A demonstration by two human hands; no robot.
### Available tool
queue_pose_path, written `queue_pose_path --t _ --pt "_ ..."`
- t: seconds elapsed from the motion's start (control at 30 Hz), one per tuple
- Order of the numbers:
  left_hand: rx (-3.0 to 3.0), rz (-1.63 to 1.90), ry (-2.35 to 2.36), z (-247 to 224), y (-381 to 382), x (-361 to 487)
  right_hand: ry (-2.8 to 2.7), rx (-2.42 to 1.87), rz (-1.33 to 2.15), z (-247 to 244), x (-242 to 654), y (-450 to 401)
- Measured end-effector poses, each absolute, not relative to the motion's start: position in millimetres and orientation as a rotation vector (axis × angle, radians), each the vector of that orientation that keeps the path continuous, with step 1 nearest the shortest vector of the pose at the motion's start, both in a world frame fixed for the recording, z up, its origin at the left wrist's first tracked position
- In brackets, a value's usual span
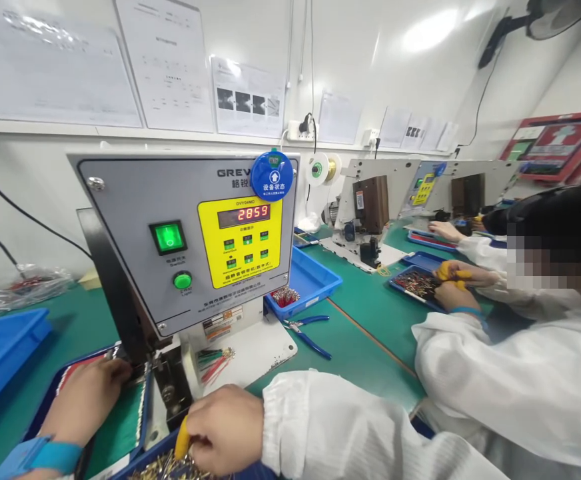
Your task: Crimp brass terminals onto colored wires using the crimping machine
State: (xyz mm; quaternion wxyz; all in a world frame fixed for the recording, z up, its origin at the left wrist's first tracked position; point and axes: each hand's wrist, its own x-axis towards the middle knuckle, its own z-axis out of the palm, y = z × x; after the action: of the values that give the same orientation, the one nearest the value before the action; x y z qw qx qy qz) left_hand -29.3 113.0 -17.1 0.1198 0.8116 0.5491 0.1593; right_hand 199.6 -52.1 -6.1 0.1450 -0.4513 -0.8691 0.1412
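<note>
Picking seems in hand, next needing careful pinching: left hand (83, 397) over a tray (146, 412), right hand (228, 427) at metal pieces (163, 468), fingers (118, 371) bent, grip unclear.

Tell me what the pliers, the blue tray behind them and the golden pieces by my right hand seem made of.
Pliers: shiny grey head, probably steel; blue handles, likely plastic or rubber sleeves.
Blue tray: probably moulded plastic, given its even colour and smooth walls.
Golden pieces: glinting, so likely metal; brass or plating, I can't tell.
</note>
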Motion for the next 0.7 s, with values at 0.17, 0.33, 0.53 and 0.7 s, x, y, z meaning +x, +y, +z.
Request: queue_pose_path --t 0.17,0.33,0.53,0.7 --pt "2.519 0.398 1.655 -22.6 102.6 -29.6 -2.5 -1.259 0.423 -5.6 199.4 -54.7" --pt "2.495 0.517 1.751 -14.9 78.4 -19.6 -2.356 -1.189 0.628 -3.3 194.8 -63.1" --pt "2.441 0.742 1.772 -24.8 78.0 -26.2 -2.294 -1.131 0.729 -2.8 192.0 -64.2" --pt "2.423 0.773 1.757 -24.8 76.3 -27.1 -2.17 -1.24 0.87 -8.8 190.5 -63.7"
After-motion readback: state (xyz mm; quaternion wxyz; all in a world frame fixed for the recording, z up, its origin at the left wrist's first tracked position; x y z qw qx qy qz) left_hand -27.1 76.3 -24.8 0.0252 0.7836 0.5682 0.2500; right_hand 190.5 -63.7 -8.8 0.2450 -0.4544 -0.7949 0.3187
